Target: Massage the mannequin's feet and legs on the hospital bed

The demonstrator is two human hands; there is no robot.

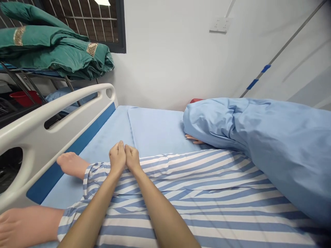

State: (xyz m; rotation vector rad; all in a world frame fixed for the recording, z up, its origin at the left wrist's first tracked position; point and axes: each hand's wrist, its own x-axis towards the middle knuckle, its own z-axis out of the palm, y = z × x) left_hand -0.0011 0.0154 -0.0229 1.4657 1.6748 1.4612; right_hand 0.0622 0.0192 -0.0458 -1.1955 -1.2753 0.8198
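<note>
OK, the left hand and right hand sat side by side, touching each other, on the striped trousers of a dummy lying on a blue mattress. Fingers on both hands were curled and pressed together, tips hidden, so I could not tell if they pinched the cloth. A bunched blue sheet lay beside the trousers with a dummy hand poking out under it, a white bed rail ran along the left of the view, and green blankets sat folded on a metal rack beyond it.
</note>
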